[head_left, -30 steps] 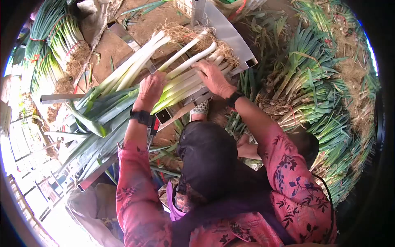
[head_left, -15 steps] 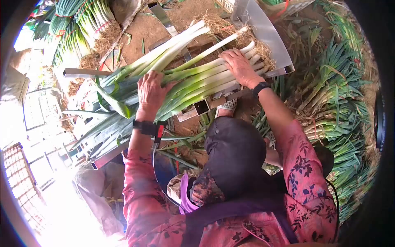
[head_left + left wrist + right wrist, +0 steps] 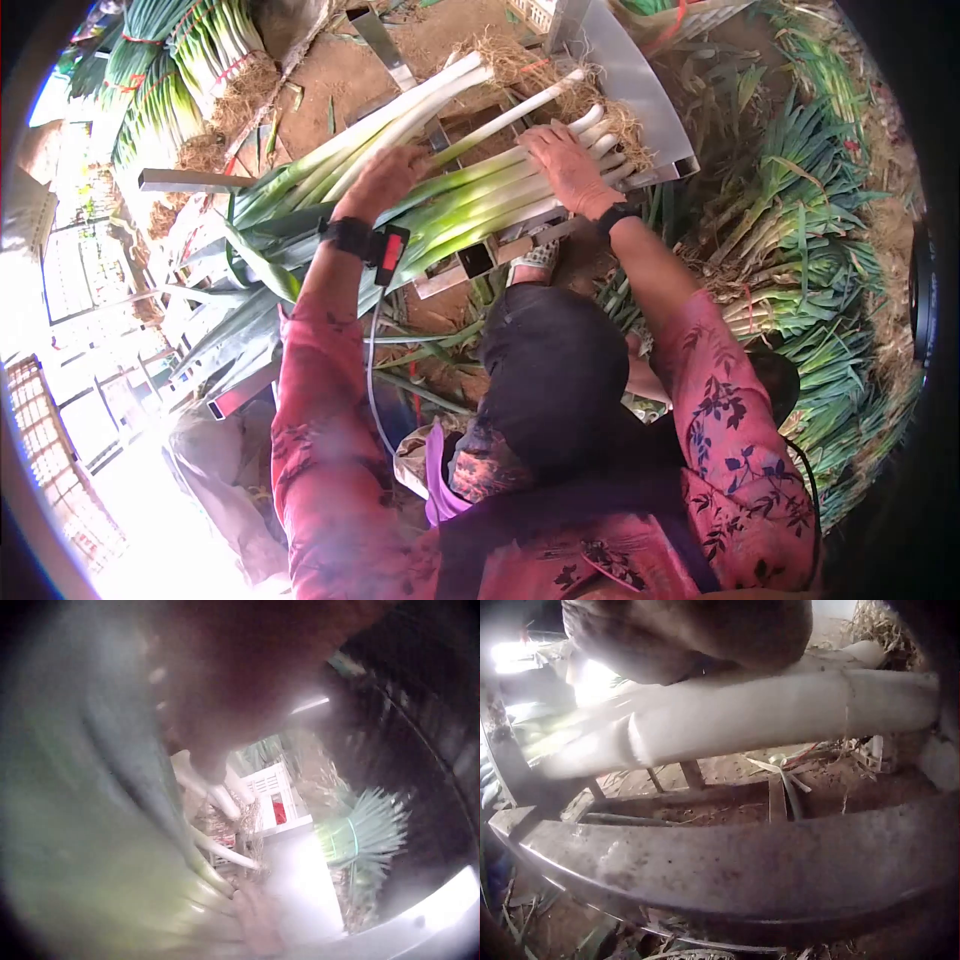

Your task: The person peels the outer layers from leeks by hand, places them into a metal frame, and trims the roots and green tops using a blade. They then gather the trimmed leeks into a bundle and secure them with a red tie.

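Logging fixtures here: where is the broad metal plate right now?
In the head view, the metal plate is right of top centre, beside the leek roots and up and to the right of the person's right hand.

At the upper left, bundles (image 3: 215,45) of green-topped stalks, bound with red ties, lie beside the brown floor (image 3: 318,85). A long heap (image 3: 808,250) of leafy stalks lines the right side. A white crate (image 3: 534,12) shows at the top edge, a latticed panel (image 3: 45,410) at lower left.
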`<state>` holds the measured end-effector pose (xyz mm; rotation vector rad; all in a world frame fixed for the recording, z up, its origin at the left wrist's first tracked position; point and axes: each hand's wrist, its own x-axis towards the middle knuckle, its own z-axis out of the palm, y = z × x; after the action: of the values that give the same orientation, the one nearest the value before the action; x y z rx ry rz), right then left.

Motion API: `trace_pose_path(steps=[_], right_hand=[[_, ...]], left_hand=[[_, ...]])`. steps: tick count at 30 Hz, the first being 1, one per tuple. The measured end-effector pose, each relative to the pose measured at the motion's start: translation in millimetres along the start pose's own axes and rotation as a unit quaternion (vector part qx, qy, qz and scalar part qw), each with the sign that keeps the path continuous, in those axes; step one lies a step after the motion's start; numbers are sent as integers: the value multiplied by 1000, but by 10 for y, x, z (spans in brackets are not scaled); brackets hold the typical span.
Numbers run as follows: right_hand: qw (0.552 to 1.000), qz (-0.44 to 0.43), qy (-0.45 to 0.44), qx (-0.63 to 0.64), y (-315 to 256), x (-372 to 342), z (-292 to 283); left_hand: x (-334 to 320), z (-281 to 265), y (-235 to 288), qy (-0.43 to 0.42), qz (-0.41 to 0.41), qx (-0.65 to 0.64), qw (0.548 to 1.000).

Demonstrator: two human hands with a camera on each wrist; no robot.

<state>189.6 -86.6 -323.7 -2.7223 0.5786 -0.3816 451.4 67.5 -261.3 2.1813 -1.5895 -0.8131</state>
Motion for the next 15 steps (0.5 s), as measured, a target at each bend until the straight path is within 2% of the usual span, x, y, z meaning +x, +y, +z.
trace_pose_path(steps=[2,4,6,8,10,12,13,14,15], right_hand=[[1000,-6,-6,-12,19,-15,30],[1000,11,-9,6,-14,-24,-6],[1000,19,-12,22,-15,-16,-15],[999,24,5,22,-18,-30,19],[999,26,11,34,-42,-36,-14],[999,24,14,44,-60,-50,-28],[999,12,25,31,-47,-56,-14],[999,3,37,20,-31,-72,-4],[999,5,40,23,-23,-87,-7]], left_hand=[[95,161,-92,-90,-69,110,987],[28,71,0,-110,-93,97,985],[-86,29,-3,7,7,134,991],[-204,4,56,26,-15,129,991],[-318,-8,55,209,40,115,970],[-368,-95,-26,279,-23,54,959],[-407,-240,-2,327,-83,22,941],[-459,-416,20,398,-152,-95,900],[-621,-661,-22,459,-70,-104,879]])
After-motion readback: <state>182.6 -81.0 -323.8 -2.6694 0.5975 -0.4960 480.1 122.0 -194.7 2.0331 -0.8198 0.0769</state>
